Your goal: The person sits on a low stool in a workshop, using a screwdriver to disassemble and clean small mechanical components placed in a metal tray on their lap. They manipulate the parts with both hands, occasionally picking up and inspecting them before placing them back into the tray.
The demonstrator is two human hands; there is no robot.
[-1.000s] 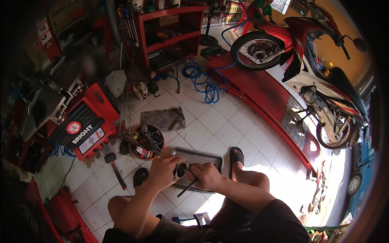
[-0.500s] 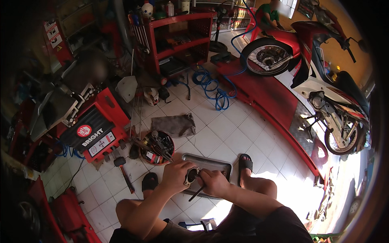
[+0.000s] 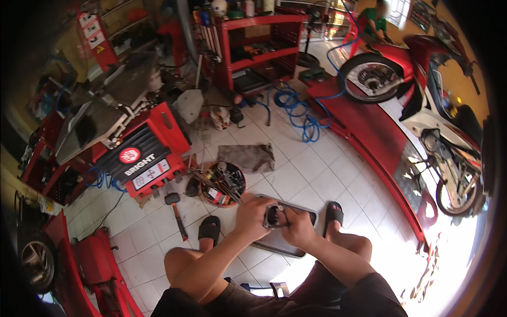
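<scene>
Small dark round part [image 3: 274, 216] between both hands, above metal tray [image 3: 311, 216].

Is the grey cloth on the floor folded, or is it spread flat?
Spread flat: the grey cloth lies open on the white tiles, with edges showing all round and no fold visible.

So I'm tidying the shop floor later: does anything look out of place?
A few things lie loose on the tiles: a hammer, a crumpled grey rag and a tangled blue hose. Both hands hold a small round part over a metal tray. No spill shows.
</scene>
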